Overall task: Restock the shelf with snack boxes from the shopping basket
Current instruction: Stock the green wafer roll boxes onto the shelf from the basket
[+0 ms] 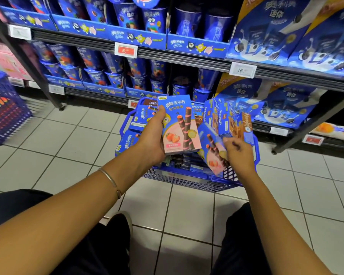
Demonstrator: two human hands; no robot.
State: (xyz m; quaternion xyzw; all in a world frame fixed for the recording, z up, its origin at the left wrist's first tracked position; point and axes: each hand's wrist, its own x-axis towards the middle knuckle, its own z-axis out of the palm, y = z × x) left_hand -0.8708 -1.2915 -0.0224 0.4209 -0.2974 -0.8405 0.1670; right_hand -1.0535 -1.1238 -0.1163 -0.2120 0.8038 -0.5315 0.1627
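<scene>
A blue shopping basket [187,181] stands on the tiled floor in front of the shelf, filled with several blue snack boxes. My left hand [152,139] grips an upright blue and pink strawberry wafer-roll box [179,124] above the basket. My right hand [239,153] pinches a second strawberry box [212,149], tilted and blurred, at the basket's right side. Behind it stand blue and brown boxes [229,120] inside the basket. The shelf [187,56] ahead is packed with blue cookie cups and large blue bags.
Another blue basket [4,114] with colourful packs stands at the far left. Price tags [126,49] hang on the shelf rails. A black shelf leg [274,151] meets the floor right of the basket. My knees and a shoe show at the bottom.
</scene>
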